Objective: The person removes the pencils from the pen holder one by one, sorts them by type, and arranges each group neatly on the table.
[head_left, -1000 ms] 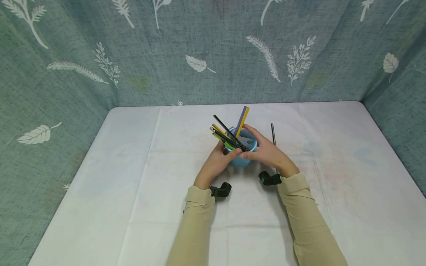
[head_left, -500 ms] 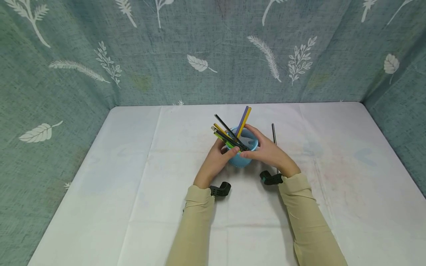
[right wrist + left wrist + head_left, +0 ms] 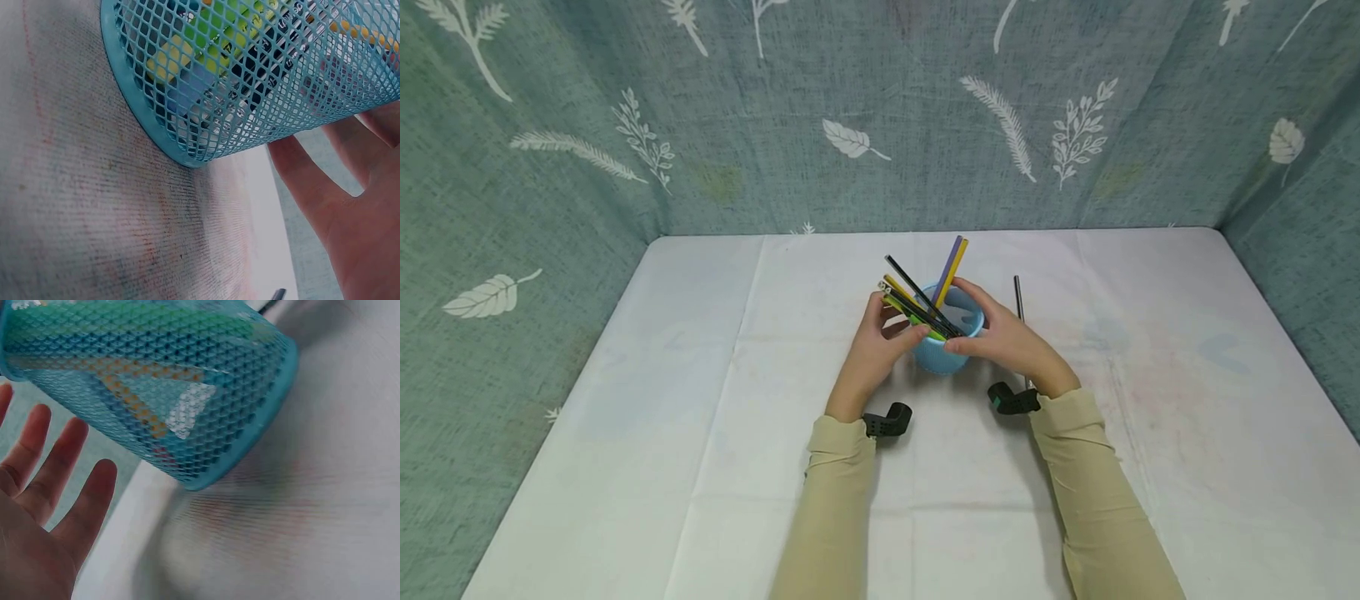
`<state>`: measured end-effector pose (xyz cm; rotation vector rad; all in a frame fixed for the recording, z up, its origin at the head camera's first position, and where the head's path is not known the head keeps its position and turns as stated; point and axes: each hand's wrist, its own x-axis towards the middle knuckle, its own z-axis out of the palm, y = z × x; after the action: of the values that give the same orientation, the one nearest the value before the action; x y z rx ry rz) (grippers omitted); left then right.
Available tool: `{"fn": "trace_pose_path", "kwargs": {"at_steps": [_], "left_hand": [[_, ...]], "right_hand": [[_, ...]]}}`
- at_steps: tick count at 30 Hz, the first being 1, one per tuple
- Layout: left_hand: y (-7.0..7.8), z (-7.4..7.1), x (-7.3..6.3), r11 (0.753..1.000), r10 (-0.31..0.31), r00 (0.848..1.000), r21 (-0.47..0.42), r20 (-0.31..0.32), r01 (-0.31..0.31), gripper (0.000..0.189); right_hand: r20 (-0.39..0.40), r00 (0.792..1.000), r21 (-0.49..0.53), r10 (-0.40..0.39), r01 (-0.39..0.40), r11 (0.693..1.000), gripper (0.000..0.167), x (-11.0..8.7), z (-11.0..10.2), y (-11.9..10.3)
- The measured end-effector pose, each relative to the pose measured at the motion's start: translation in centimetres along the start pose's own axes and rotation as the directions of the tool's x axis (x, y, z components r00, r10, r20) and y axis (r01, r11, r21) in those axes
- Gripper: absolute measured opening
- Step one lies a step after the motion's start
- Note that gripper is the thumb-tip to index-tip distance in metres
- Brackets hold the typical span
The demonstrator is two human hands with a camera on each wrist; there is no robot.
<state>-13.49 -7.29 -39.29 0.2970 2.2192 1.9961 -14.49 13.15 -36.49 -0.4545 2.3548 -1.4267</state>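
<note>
The right hand [image 3: 1011, 342] grips the cup [image 3: 940, 358]; the left hand [image 3: 867, 354] spreads wide beside it. Best hold steady, lest the leaning pens [image 3: 917, 312] tip it.

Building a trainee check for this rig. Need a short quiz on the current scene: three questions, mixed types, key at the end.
1. Multiple choice, head view: where does the loose black pencil lie relative to the blue mesh pencil cup?
A) To its left
B) To its right
C) Inside it

2. True or false: a purple pencil leans in the cup right beside a yellow pencil.

3. Short answer: which of the two hands is nearer the loose pencil, and what partly hides that pencil in the head view?

Key:
1. B
2. True
3. The right hand; its own wrist area covers part of the pencil.
</note>
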Motion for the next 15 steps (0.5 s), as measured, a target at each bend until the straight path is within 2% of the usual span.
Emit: {"fn": "trace_pose_path", "kwargs": {"at_steps": [5,10,15], "left_hand": [[0.30,0.00,-0.03,0.998,0.062,0.998,0.022,-0.019,-0.062,0.058],[0.56,-0.15,0.00,0.987,0.158,0.986,0.027,-0.047,-0.157,0.036],[0.66,-0.33,0.00,0.981,0.188,0.980,0.057,-0.063,-0.185,0.025]], "right_hand": [[-0.001,1.000,-0.004,0.008,-0.008,1.000,0.081,-0.13,-0.09,-0.12],[0.001,1.000,0.011,0.020,-0.021,1.000,0.080,-0.21,-0.13,-0.25],[0.006,1.000,0.026,0.025,-0.025,0.999,0.081,0.31,-0.08,0.66]]}}
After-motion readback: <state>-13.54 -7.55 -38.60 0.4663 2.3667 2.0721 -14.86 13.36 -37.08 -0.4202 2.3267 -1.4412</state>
